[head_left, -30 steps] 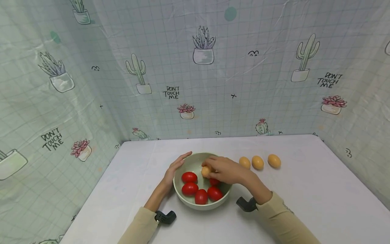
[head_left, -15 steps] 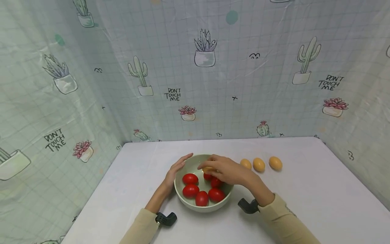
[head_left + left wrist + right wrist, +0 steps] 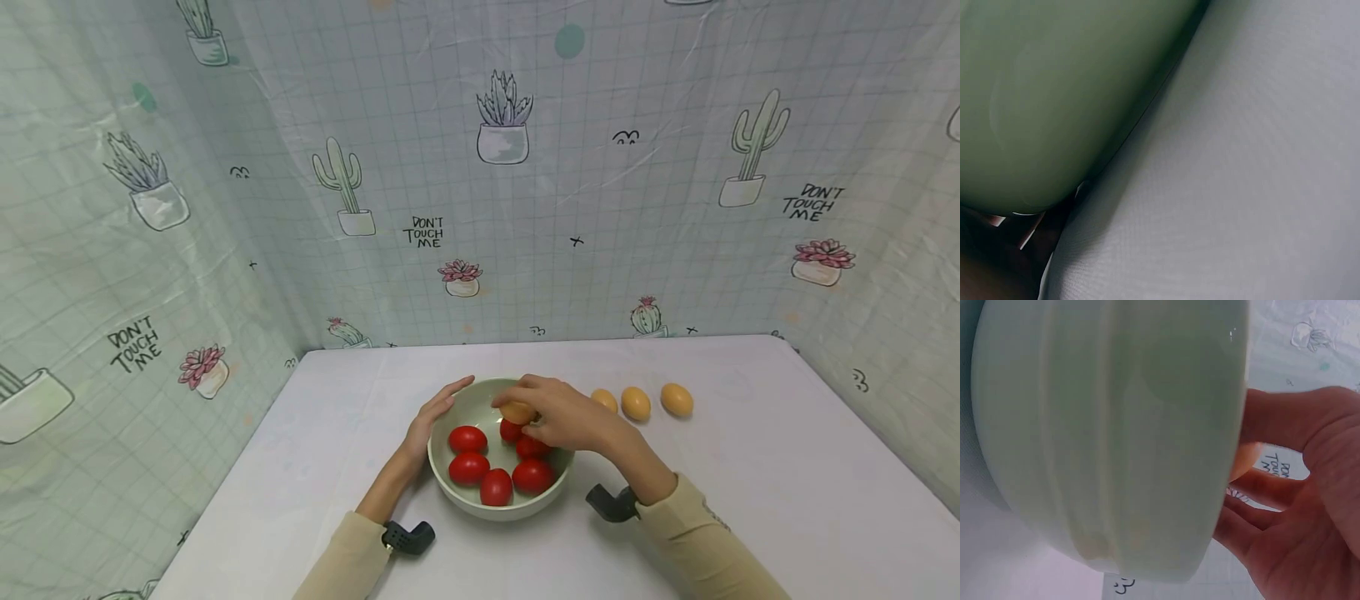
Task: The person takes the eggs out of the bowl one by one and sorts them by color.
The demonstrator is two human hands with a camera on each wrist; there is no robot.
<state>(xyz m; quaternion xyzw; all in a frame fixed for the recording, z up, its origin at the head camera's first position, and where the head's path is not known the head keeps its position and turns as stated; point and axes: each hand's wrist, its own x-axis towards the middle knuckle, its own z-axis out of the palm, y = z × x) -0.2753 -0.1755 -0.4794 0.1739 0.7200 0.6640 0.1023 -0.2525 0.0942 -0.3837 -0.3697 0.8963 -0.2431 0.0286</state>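
Note:
In the head view a pale green bowl (image 3: 480, 510) stands on the table with several red eggs (image 3: 468, 468) inside. My left hand (image 3: 422, 429) rests against the bowl's left side, its fingers straight along the rim. Over the bowl's far right part, my right hand (image 3: 558, 412) holds a yellow egg (image 3: 517, 412) between thumb and fingers. Beneath it a red egg (image 3: 511, 431) is partly covered by the hand. In the right wrist view, the bowl's wall (image 3: 1147, 437) hides the fingertips and most of the yellow egg (image 3: 1246, 459). Dark fingers (image 3: 1010, 250) touch the bowl in the left wrist view.
On the white table (image 3: 712, 500), several more yellow eggs (image 3: 636, 403) lie in a row right of the bowl, the nearest partly behind the right hand. A patterned curtain (image 3: 540, 208) hangs behind the table and along both sides.
The yellow egg in my right hand has shifted slightly up and away inside the bowl. A red egg below it has come into sight. My left hand has stayed at the bowl.

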